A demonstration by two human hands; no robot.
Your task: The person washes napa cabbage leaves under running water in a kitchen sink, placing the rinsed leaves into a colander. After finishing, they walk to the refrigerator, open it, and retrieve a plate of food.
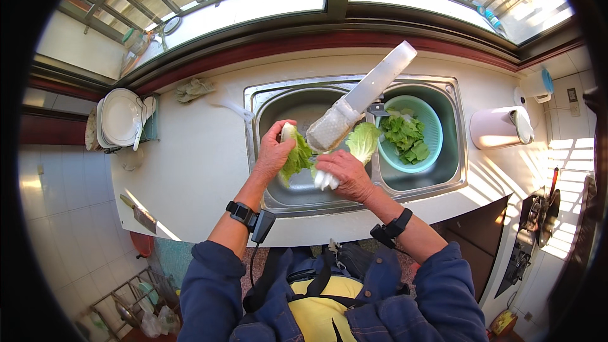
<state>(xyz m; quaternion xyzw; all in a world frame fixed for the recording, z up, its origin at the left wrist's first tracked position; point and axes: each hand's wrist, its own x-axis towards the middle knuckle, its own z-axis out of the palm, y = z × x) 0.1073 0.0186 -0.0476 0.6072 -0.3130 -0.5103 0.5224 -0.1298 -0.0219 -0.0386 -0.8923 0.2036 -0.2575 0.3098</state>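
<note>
Over the left basin (301,99) of a steel double sink, my left hand (275,152) grips a green lettuce leaf (297,156) by its pale stem end. My right hand (346,173) is closed around several lettuce leaves (363,142), their white stems (325,181) pointing down and to the left. Between and just above my hands hangs the end of a white faucet (380,78), wrapped in a whitish mesh cover (332,126). Torn lettuce leaves (403,135) lie in a mint-green plastic colander (438,140) inside the right basin. Whether water is running cannot be made out.
A kitchen knife (142,216) lies near the counter's front left edge. White plates (122,116) stand in a rack at the left, and a crumpled cloth (194,90) rests by the window. On the right are a pale kettle (498,128) and a gas stove (517,263).
</note>
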